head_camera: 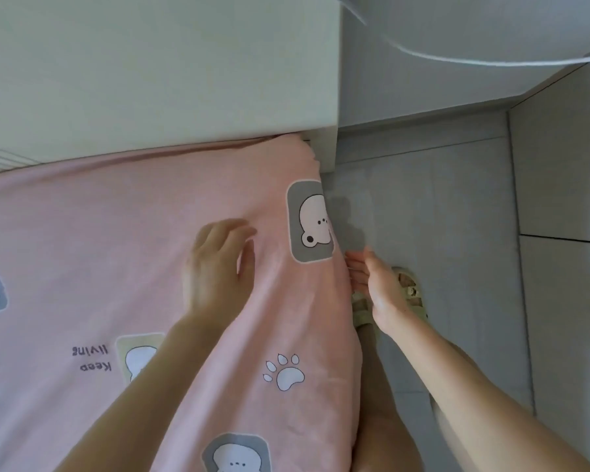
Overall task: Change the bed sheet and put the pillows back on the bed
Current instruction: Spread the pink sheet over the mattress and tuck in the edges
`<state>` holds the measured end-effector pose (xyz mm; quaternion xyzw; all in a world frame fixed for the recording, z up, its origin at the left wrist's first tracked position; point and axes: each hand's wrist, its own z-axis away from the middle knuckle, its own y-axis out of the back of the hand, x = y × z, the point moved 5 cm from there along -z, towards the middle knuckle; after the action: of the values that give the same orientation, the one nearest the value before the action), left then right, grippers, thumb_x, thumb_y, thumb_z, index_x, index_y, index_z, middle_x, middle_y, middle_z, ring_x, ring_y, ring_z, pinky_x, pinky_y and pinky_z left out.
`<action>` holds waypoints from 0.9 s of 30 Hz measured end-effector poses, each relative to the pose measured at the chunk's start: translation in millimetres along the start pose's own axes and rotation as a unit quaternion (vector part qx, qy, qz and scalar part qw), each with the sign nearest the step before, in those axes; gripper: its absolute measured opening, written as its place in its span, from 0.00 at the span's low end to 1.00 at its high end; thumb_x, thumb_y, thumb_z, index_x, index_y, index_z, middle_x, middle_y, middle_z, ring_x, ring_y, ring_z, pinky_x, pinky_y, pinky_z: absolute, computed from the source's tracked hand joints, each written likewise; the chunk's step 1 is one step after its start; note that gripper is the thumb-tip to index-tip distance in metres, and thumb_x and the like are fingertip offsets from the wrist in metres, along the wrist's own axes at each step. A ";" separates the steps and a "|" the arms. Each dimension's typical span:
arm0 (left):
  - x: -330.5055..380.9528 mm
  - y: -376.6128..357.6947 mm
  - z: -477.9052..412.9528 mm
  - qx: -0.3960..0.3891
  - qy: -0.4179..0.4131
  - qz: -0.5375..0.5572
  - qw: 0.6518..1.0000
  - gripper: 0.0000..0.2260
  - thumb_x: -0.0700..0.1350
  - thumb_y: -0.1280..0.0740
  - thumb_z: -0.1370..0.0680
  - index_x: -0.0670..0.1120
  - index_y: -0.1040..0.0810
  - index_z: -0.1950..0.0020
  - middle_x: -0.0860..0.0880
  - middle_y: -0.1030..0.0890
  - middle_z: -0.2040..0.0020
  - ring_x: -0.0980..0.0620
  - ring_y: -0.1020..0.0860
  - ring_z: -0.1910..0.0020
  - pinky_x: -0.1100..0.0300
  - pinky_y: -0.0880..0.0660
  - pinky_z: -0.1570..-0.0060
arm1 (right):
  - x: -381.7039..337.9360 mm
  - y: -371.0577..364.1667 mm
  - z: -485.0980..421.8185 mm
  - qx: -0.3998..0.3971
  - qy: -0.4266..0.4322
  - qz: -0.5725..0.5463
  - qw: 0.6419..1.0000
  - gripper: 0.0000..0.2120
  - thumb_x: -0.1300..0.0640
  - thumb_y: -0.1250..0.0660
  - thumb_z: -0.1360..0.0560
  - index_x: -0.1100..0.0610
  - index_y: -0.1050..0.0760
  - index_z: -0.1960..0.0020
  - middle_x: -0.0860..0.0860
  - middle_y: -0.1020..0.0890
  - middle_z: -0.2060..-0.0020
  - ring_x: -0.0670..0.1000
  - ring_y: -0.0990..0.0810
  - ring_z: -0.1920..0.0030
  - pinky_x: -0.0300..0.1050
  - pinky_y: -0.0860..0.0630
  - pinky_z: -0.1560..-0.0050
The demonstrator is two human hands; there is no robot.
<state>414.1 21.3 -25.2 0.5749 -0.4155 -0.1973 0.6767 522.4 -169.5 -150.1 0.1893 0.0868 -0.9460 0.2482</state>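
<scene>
Grey tiled floor (464, 206) alongside the bed, a pale sandal (411, 294) on a foot just below the right hand (378, 287). Reaches with straight fingers to the hanging side edge of the pink bear-print sheet (99, 233), touching it, gripping nothing. Left hand (218, 267) released too, palm down on the sheet spread over the bed top. Farther off, sheet corner meeting a white panel (150, 80).
</scene>
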 end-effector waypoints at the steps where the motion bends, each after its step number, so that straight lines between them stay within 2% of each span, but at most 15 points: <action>1: 4.4 -5.6 19.5 -0.010 -0.025 0.001 1.000 0.10 0.38 0.38 0.25 0.40 0.18 0.49 0.43 0.19 0.45 0.42 0.23 0.47 0.51 0.25 0.53 | 6.6 4.3 2.9 -0.005 -0.004 0.000 1.000 0.19 0.49 0.50 0.17 0.57 0.23 0.47 0.48 0.18 0.58 0.45 0.20 0.57 0.38 0.26 0.57; 3: 15.2 -24.8 50.5 -0.059 -0.064 -0.016 0.996 0.12 0.41 0.36 0.25 0.42 0.19 0.43 0.41 0.24 0.36 0.41 0.27 0.37 0.46 0.27 0.42 | 18.1 8.2 9.2 -0.019 -0.011 0.010 1.000 0.19 0.49 0.50 0.17 0.55 0.22 0.51 0.47 0.18 0.59 0.45 0.20 0.58 0.38 0.26 0.57; 5: 26.4 -49.1 71.4 -0.130 -0.061 -0.077 0.987 0.18 0.52 0.38 0.23 0.49 0.26 0.34 0.40 0.33 0.28 0.37 0.36 0.29 0.39 0.37 0.33 | 32.4 9.7 14.6 -0.032 -0.026 0.031 0.999 0.19 0.49 0.50 0.17 0.54 0.22 0.52 0.49 0.18 0.59 0.47 0.21 0.60 0.39 0.27 0.60; 6: 31.6 -59.8 79.2 -0.158 -0.046 -0.110 0.980 0.21 0.58 0.40 0.23 0.53 0.30 0.32 0.39 0.37 0.27 0.35 0.40 0.28 0.36 0.40 0.33 | 40.8 10.1 18.2 -0.043 -0.039 0.044 0.997 0.19 0.48 0.49 0.17 0.55 0.22 0.50 0.51 0.18 0.58 0.48 0.22 0.60 0.40 0.27 0.59; 8: 41.0 -75.4 88.6 -0.183 -0.007 -0.154 0.971 0.24 0.63 0.45 0.23 0.57 0.35 0.29 0.38 0.40 0.25 0.33 0.43 0.27 0.31 0.43 0.34 | 54.8 11.1 27.1 -0.073 -0.065 0.071 0.993 0.19 0.46 0.48 0.18 0.55 0.22 0.48 0.51 0.18 0.55 0.49 0.21 0.58 0.43 0.25 0.53; 11: 53.3 -84.3 105.2 -0.181 0.051 -0.174 0.967 0.27 0.64 0.46 0.24 0.57 0.37 0.27 0.38 0.44 0.24 0.33 0.46 0.26 0.30 0.44 0.34 | 68.2 18.7 39.5 -0.115 -0.071 0.125 0.983 0.16 0.47 0.46 0.18 0.54 0.23 0.48 0.51 0.18 0.54 0.50 0.19 0.53 0.48 0.25 0.43; 13: 63.6 -82.6 122.6 -0.168 0.073 -0.164 0.969 0.27 0.63 0.44 0.25 0.56 0.36 0.27 0.38 0.43 0.24 0.33 0.45 0.26 0.32 0.43 0.34 | 70.9 25.5 47.6 -0.129 -0.055 0.153 0.978 0.14 0.47 0.44 0.19 0.54 0.23 0.50 0.51 0.17 0.55 0.52 0.19 0.52 0.50 0.25 0.41; 15: 71.7 -80.4 148.0 -0.170 0.084 -0.149 0.970 0.26 0.61 0.42 0.25 0.55 0.34 0.28 0.40 0.41 0.24 0.35 0.43 0.26 0.33 0.41 0.34 | 73.3 30.7 57.8 -0.146 -0.033 0.179 0.972 0.14 0.46 0.42 0.20 0.54 0.23 0.48 0.52 0.17 0.52 0.52 0.19 0.49 0.48 0.24 0.42; 17: 73.7 -76.7 174.4 -0.180 0.106 -0.133 0.969 0.25 0.59 0.41 0.24 0.54 0.33 0.28 0.42 0.40 0.25 0.37 0.42 0.26 0.34 0.41 0.34 | 75.1 30.7 72.0 -0.179 -0.008 0.229 0.957 0.14 0.44 0.41 0.21 0.52 0.23 0.47 0.49 0.17 0.52 0.50 0.19 0.49 0.41 0.23 0.49; 19: 74.3 -71.5 204.0 -0.190 0.154 -0.096 0.965 0.25 0.57 0.39 0.23 0.54 0.36 0.26 0.45 0.42 0.23 0.40 0.43 0.25 0.36 0.42 0.33 | 79.5 26.0 89.8 -0.196 0.023 0.320 0.927 0.14 0.42 0.40 0.22 0.51 0.24 0.47 0.45 0.18 0.52 0.47 0.20 0.50 0.37 0.26 0.57; 20: 73.8 -71.0 220.5 -0.203 0.187 -0.076 0.958 0.27 0.56 0.38 0.22 0.54 0.39 0.25 0.47 0.45 0.23 0.42 0.45 0.24 0.38 0.43 0.31 | 85.0 24.5 94.8 -0.187 0.042 0.384 0.903 0.17 0.40 0.39 0.23 0.53 0.24 0.47 0.45 0.18 0.53 0.48 0.20 0.51 0.39 0.26 0.57; 23: 72.3 -64.7 274.8 -0.217 0.298 -0.024 0.929 0.28 0.54 0.39 0.21 0.56 0.46 0.23 0.52 0.52 0.22 0.49 0.52 0.23 0.46 0.42 0.30 | 104.9 19.0 108.5 -0.132 0.092 0.588 0.793 0.23 0.39 0.37 0.26 0.58 0.25 0.47 0.51 0.20 0.52 0.55 0.21 0.50 0.46 0.25 0.53; 25: 72.0 -57.6 314.3 -0.198 0.367 -0.011 0.909 0.27 0.53 0.40 0.20 0.55 0.46 0.23 0.54 0.50 0.22 0.51 0.50 0.23 0.50 0.34 0.35 | 119.4 14.9 119.7 -0.115 0.089 0.661 0.736 0.23 0.40 0.37 0.26 0.60 0.27 0.44 0.53 0.20 0.50 0.58 0.20 0.49 0.51 0.22 0.50; 27: 72.6 -55.6 364.4 -0.174 0.457 0.012 0.872 0.24 0.51 0.40 0.20 0.52 0.40 0.25 0.52 0.42 0.24 0.49 0.41 0.27 0.53 0.28 0.44 | 136.6 14.2 134.0 -0.110 0.062 0.693 0.710 0.20 0.43 0.37 0.25 0.59 0.29 0.45 0.55 0.21 0.51 0.58 0.18 0.53 0.52 0.19 0.53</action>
<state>180.1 -271.0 -55.5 0.4684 -0.0256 0.0264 0.8828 377.3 -276.0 -83.5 0.2258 0.0493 -0.4780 0.8474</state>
